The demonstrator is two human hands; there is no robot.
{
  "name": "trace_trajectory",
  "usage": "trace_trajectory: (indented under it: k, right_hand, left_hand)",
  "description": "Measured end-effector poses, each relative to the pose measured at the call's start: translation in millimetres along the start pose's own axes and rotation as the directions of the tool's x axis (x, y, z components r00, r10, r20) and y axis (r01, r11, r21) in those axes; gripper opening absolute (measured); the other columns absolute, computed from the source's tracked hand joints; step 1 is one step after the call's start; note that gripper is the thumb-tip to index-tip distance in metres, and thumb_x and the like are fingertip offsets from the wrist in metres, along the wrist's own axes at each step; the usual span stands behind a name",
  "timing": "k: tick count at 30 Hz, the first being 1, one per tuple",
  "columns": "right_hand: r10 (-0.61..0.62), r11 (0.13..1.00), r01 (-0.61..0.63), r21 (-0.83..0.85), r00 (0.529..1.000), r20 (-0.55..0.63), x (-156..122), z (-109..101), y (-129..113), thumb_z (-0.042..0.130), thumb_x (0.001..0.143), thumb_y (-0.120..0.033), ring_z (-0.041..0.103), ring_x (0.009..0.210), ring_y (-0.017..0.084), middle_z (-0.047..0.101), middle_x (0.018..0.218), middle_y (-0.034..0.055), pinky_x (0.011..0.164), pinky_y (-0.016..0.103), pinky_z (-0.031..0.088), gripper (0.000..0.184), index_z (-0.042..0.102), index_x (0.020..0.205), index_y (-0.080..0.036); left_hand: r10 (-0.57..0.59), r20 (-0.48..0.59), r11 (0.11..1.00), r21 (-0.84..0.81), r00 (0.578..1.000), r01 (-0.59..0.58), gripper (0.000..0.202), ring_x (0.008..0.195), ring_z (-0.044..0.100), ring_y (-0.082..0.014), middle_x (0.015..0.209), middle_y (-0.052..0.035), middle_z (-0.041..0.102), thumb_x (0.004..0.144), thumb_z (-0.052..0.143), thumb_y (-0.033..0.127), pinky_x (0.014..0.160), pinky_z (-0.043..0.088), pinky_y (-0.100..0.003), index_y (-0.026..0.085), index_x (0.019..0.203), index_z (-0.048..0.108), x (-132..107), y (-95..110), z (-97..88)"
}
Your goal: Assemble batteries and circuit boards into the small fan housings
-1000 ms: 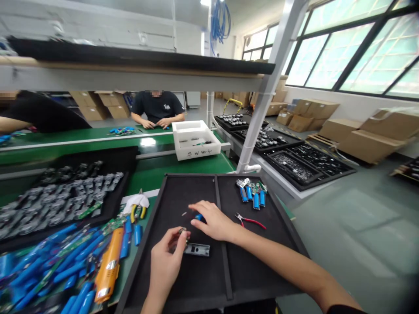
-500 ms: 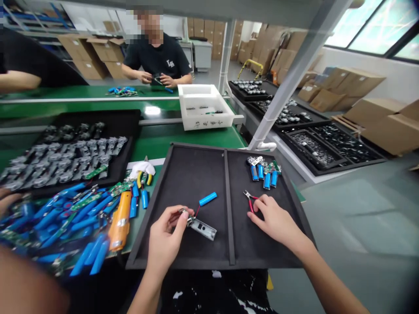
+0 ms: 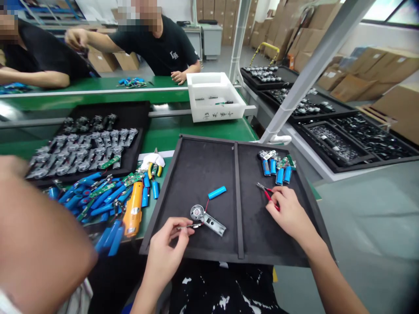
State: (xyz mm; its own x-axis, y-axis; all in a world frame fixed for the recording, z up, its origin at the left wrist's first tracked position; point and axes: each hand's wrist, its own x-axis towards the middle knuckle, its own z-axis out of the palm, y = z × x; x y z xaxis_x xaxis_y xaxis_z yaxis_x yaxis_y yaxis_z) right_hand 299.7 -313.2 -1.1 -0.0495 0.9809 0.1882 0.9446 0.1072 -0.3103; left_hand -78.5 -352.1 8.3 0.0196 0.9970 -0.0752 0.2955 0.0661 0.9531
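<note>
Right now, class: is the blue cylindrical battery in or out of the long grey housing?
Out: the blue cylindrical battery lies on the black divided tray, visibly apart from the long grey housing.

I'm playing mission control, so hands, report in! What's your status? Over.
Left hand pinching small thin part. Right hand holding red-handled pliers. Grey housing and blue cylinder lying on tray. Raised divider between hands.

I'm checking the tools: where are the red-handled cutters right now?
In the head view, the red-handled cutters are in the right section of the black tray, at the right hand, just below the blue cylinders in the picture.
</note>
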Motion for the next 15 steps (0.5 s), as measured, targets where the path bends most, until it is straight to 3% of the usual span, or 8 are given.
trace_trajectory:
  k: [4, 8, 12, 15]
  right_hand:
    - [-0.029, 0.998, 0.033, 0.045, 0.996, -0.082, 5, 0, 2, 0.051, 0.092, -0.026, 0.053, 0.123, 0.031, 0.059, 0.122, 0.0122, 0.104, 0.046, 0.045, 0.020, 0.048, 0.072, -0.023]
    - [-0.028, 0.998, 0.028, 0.049, 1.000, -0.014, 9, 6, 7, 0.051, 0.098, -0.035, 0.057, 0.122, 0.028, 0.063, 0.125, 0.0105, 0.102, 0.043, 0.047, 0.028, 0.046, 0.073, -0.024]
    - [-0.064, 0.998, 0.065, -0.025, 0.997, 0.050, 8, 12, 10, 0.052, 0.099, -0.049, 0.059, 0.118, 0.029, 0.061, 0.128, 0.0105, 0.100, 0.044, 0.050, 0.031, 0.056, 0.083, -0.023]
    - [-0.074, 0.993, 0.079, -0.086, 0.996, 0.056, 6, 12, 8, 0.051, 0.100, -0.049, 0.060, 0.116, 0.031, 0.061, 0.129, 0.0107, 0.098, 0.045, 0.051, 0.030, 0.060, 0.090, -0.022]
  left_hand:
    - [0.040, 0.069, 0.998, 0.050, 0.997, -0.043, 0.008, 0.100, 0.072, -0.0193, 0.110, -0.0055, 0.068, 0.096, 0.058, 0.026, 0.094, 0.061, -0.033, 0.020, 0.092, 0.061, -10, 6, -1.2]
    - [0.044, 0.075, 0.995, 0.086, 0.996, -0.050, 0.008, 0.096, 0.071, -0.0189, 0.106, -0.0050, 0.069, 0.094, 0.062, 0.028, 0.090, 0.061, -0.031, 0.021, 0.094, 0.064, -11, 4, -0.3]
    - [0.056, 0.023, 0.994, 0.088, 0.998, -0.058, 0.011, 0.098, 0.070, -0.0201, 0.104, -0.0052, 0.071, 0.094, 0.063, 0.030, 0.090, 0.059, -0.030, 0.021, 0.099, 0.067, -4, 2, -0.4]
    - [0.080, -0.009, 0.992, 0.101, 0.997, -0.078, 0.013, 0.095, 0.070, -0.0197, 0.101, -0.0051, 0.071, 0.095, 0.062, 0.031, 0.088, 0.058, -0.029, 0.021, 0.101, 0.068, 3, 7, 1.0]
